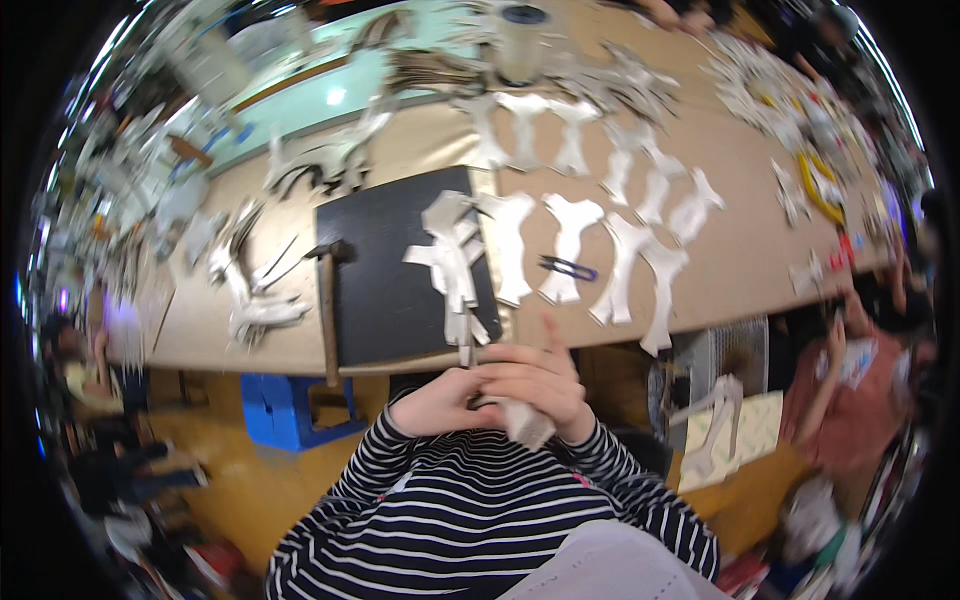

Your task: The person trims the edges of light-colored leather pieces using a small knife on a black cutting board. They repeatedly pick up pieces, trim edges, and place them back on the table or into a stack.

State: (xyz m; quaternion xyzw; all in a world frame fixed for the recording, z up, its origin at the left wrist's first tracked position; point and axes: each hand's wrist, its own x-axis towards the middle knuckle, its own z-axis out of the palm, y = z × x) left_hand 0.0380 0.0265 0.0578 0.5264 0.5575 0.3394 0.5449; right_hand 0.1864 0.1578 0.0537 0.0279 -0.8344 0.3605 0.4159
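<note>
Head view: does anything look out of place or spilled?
Nothing looks spilled. The white strips on the black board lie in a crisscrossed heap, unlike the spread-out white pieces alongside, and the hammer seems to jut slightly past the table edge.

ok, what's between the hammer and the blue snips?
Head view: the black mat, with white strips piled on it, then one long white cutout.

Pale piece point(530, 427) partly hid btwn L hand point(438, 404) & blurred R hand point(540, 385), full shape unclear.
</note>
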